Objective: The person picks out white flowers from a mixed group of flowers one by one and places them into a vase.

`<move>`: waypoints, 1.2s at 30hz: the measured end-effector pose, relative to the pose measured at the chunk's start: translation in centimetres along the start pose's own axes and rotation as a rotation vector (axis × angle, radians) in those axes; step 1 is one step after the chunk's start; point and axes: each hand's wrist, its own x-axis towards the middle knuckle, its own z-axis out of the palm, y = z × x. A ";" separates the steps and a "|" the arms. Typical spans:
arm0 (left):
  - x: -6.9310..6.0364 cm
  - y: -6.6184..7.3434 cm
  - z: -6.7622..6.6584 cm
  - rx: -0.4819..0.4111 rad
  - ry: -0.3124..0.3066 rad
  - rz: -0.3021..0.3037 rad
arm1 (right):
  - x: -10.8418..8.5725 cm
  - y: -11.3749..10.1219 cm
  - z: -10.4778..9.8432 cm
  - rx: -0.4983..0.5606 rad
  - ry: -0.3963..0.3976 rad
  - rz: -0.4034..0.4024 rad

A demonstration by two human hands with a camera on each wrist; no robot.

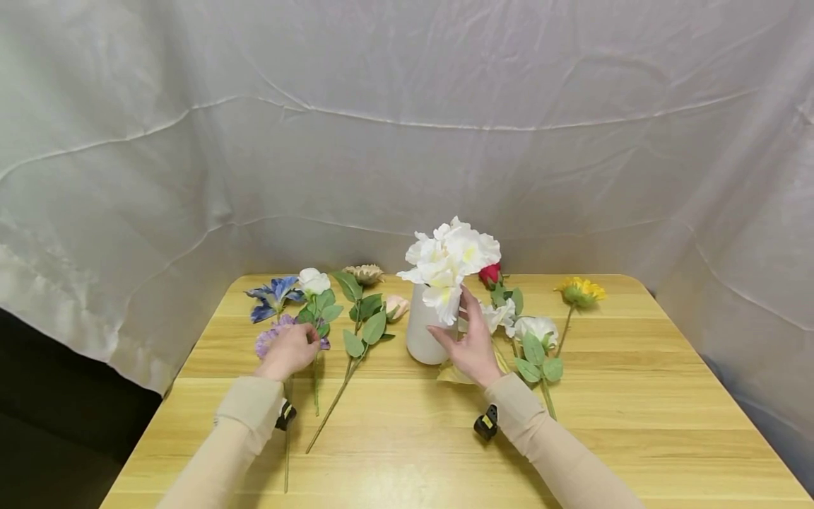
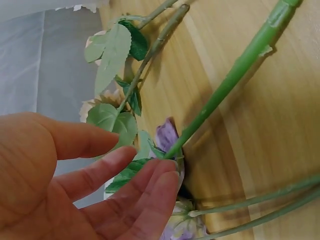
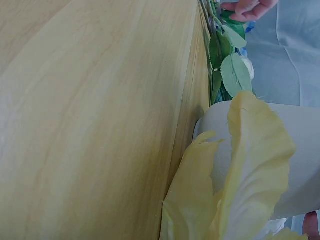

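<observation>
The right hand [image 1: 473, 348] grips the right side of a white vase [image 1: 422, 326], thumb across its front. White flowers [image 1: 454, 254] stand in the vase. In the right wrist view a fingertip shows beside the vase [image 3: 260, 107], partly behind yellow petals [image 3: 260, 160]. Over a purple flower [image 1: 266, 341] lying on the table hovers the left hand [image 1: 292, 351]. Seen from the left wrist, this hand [image 2: 115, 185] has its thumb apart from its fingers, their tips close to a green stem [image 2: 220, 95] and purple petals [image 2: 166, 134]; whether they touch cannot be told.
On the left lie a blue flower [image 1: 275, 297], a white rose [image 1: 314, 281], a beige flower [image 1: 364, 274] and a pale pink one [image 1: 396, 307]. Right of the vase are a red rose [image 1: 490, 274], a white flower [image 1: 536, 329] and a yellow flower [image 1: 580, 291]. Grey cloth [image 1: 407, 170] hangs behind.
</observation>
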 end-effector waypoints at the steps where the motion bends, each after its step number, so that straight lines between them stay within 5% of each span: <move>1: 0.0 0.0 0.0 -0.003 -0.008 -0.006 | 0.0 0.0 0.0 -0.001 0.000 -0.003; 28: 0.5 -1.0 1.3 0.029 -0.051 0.035 | -0.1 -0.1 -0.1 -0.007 -0.006 0.018; 36: 0.1 -1.5 1.1 -0.176 -0.027 0.008 | 0.0 -0.1 -0.1 -0.008 -0.003 0.009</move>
